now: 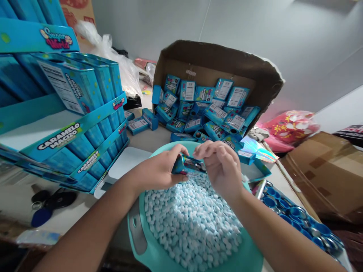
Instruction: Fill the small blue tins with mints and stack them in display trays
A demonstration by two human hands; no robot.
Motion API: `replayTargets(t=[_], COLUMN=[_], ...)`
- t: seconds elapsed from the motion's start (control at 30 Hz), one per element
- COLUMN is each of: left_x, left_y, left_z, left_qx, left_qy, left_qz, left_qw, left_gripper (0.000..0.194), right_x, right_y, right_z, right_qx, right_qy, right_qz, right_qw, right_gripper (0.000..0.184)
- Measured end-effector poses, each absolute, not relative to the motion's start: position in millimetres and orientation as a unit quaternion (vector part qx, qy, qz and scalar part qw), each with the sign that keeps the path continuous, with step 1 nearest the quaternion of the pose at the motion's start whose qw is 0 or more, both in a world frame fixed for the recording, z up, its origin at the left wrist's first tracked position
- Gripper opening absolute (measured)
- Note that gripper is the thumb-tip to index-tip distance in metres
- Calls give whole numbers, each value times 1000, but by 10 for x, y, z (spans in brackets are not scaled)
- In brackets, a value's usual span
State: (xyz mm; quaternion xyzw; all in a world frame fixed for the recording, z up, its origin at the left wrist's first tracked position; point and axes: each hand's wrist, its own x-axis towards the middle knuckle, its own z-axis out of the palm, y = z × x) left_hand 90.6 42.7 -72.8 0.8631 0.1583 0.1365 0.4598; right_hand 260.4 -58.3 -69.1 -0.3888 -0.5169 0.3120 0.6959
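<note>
Left hand [159,172] has its grip closed around one small blue box [183,166], digits on opposite sides, box lying roughly flat above the far half of the teal basin [153,250]. We read that hold as a steadying one: pinched near the left end, so the right end stays clear for the other hand.

Right hand [224,168] is cupped, fingers half curled, just beside the box's right end. We can't tell if it touches the box or has anything in its grip; the fingers hide that.

The basin sits right under both hands, loaded with pale blue and white pieces [193,223]. Probably there to keep them within reach and catch any that drop.

Beyond it, a brown carton [204,56] lies with its mouth facing us, similar boxes [215,113] heaped inside and spilling toward the basin. Sensible: easy to reach without lifting over a wall. A few loose boxes [138,125] lie on the surface [144,141] left of the carton.

Far left, display trays [56,147] are stacked high, likely to save room. Blue ring-like parts [295,215] lie to the right, off the basin's side.
</note>
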Motion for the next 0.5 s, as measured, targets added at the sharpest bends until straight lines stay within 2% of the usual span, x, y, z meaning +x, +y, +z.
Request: replayTargets(t=[0.3, 0.43, 0.5], left_x=[936, 938, 932], left_y=[453, 463, 455], left_z=[-811, -819, -796], left_qx=[808, 808, 823], left_qy=[191, 191, 179], left_qz=[207, 220, 212], left_qw=[518, 512, 495], left_gripper=[54, 53, 52], right_x=[2606, 2627, 2642], right_y=[-573, -552, -551], right_z=[-699, -715, -724], right_qx=[-397, -409, -424], right_qy=[-527, -520, -516], right_qz=[313, 308, 320], right_qw=[683, 683, 672], right_gripper=[7, 19, 31])
